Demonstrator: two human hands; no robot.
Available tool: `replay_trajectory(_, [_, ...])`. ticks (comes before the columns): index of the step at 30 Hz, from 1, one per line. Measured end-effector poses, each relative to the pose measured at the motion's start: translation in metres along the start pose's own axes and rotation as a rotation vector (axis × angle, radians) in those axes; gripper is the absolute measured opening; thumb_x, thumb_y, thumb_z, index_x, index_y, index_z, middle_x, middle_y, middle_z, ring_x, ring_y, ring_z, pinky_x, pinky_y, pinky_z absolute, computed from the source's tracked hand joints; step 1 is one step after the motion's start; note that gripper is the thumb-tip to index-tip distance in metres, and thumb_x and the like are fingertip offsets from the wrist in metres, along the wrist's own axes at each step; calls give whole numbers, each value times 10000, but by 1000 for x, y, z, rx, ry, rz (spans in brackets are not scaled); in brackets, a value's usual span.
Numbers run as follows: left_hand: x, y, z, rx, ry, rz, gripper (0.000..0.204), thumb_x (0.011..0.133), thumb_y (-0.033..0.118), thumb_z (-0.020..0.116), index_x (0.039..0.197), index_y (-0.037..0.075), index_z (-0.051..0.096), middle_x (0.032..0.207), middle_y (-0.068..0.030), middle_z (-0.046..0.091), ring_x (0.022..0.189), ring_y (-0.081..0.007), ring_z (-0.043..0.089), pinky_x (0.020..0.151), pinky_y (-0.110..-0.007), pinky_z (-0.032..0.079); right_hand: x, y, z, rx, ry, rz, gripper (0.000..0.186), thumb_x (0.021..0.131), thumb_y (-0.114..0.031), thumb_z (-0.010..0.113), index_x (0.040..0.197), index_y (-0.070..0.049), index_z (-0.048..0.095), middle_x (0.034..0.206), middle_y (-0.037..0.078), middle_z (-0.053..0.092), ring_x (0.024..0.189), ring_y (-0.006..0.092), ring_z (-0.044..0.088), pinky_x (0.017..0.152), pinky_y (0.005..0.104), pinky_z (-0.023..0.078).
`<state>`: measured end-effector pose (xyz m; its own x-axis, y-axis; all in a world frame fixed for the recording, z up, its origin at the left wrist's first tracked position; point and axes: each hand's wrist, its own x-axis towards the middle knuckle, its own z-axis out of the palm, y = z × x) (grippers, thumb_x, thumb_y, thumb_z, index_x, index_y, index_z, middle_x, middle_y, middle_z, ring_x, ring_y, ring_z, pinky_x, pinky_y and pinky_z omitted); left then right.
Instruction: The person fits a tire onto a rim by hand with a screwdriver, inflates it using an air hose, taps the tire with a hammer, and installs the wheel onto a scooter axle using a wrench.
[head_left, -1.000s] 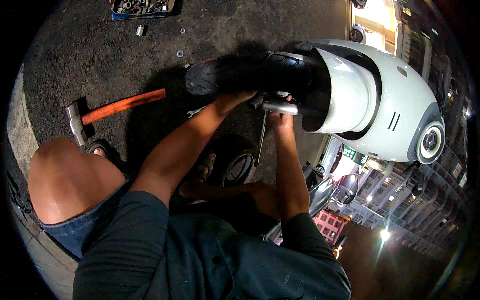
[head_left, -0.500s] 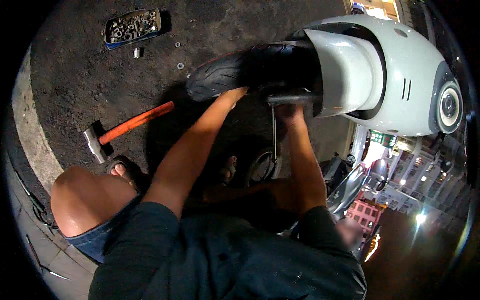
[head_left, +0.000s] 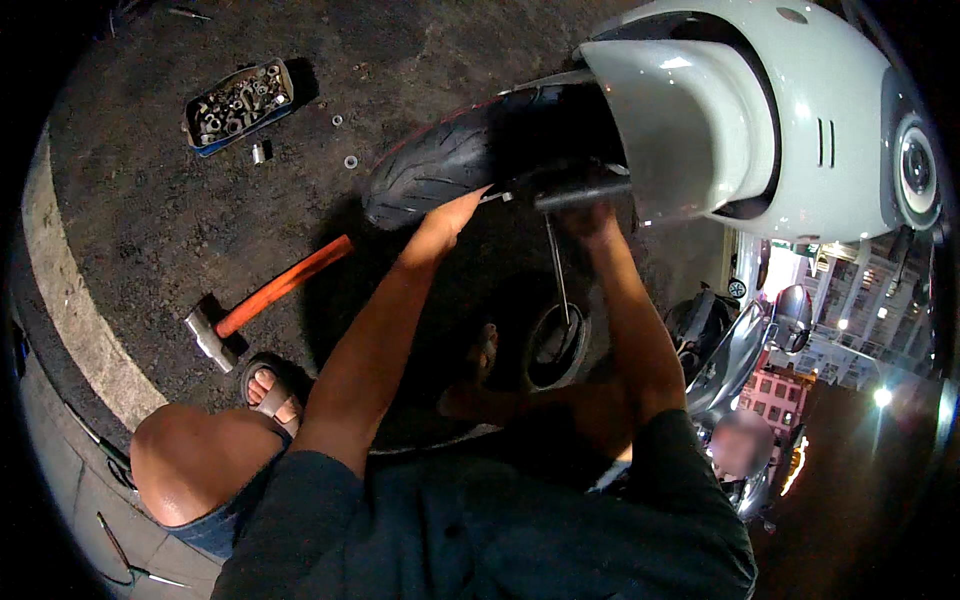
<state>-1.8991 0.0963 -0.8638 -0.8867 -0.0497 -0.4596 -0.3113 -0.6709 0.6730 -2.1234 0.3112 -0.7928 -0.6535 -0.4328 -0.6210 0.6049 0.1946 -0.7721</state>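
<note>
A scooter's front wheel with a black tyre [head_left: 430,165] points toward the left, below a pale fender [head_left: 665,130]. My left hand [head_left: 458,218] is against the tyre's near side, its fingers hidden by the wheel. Close to the wheel's hub, my right hand [head_left: 598,222] reaches under the dark fork leg [head_left: 585,188]. Shadow covers its fingers, so what it grips cannot be made out. Beside that hand a thin metal rod [head_left: 557,265] slants down toward a small round wheel-like part [head_left: 557,345].
An orange-handled sledgehammer [head_left: 285,285] lies on the dark ground at left. Farther off are a blue-edged tray [head_left: 240,105] of nuts and sockets, a loose socket [head_left: 261,152] and two washers [head_left: 350,162]. Thin tools [head_left: 115,545] rest on the paving at lower left. Parked motorbikes [head_left: 730,350] stand at right.
The whole view has shifted and turned slightly, so the tray and hammer sit lower in it. Both hands stay at the wheel, with the left arm slightly nearer to me.
</note>
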Motion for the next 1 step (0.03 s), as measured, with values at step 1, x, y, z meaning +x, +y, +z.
replay_trajectory(1, [-2,0,3,59,33,68,542,956,449,506,1409,155,471,1344,-82,531,1164,-177,522,991,-281,403,0,0,-5,12,-22,-63,434,923,-490,539,1198,-156,580,1179,64,618,1065,276,580,933,466,474])
